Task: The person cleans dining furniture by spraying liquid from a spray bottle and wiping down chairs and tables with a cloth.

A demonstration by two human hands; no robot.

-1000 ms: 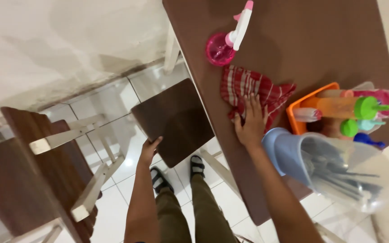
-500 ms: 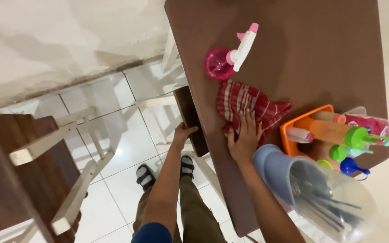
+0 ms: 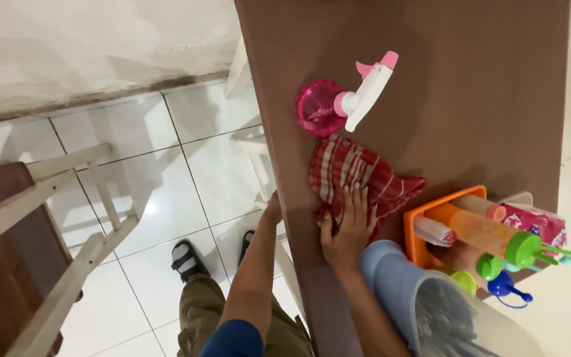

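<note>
1. Seen from above, looking down: long brown worktop [image 3: 470, 79] on the right, white tiled floor [image 3: 133, 198] on the left.
2. Right hand [image 3: 346, 228] lying flat, palm down, on a red-and-white checked cloth [image 3: 351, 173]; fingers [image 3: 355, 201] stretched out and slightly spread, pressing on the cloth, not curled round it.
3. Cloth bunched and creased on the worktop, near the left edge, its far corner just beside a pink spray bottle [image 3: 325, 106].
4. Spray bottle standing upright, white-and-pink trigger head [image 3: 371, 89] pointing up and to the right.
5. Left hand [image 3: 272, 210] at the worktop's left edge, reaching down beside or under it; fingers hidden by the edge, so grip impossible to tell.
6. Orange basket [image 3: 418, 221] to the right of the cloth, holding an orange bottle with a green cap [image 3: 490, 235], a pink packet [image 3: 540, 225] and other small green and blue items.
7. Clear plastic jug with a pale blue base [image 3: 391, 271] at the lower right, just beside the right wrist, with thin dark pieces inside, too blurred to identify.
8. Dark wooden chair with pale rails [image 3: 28, 251] on the floor at the far left, well apart from the worktop.
9. Below, olive trousers [image 3: 199, 311] and feet in dark sandals [image 3: 185, 254] on the tiles.
</note>
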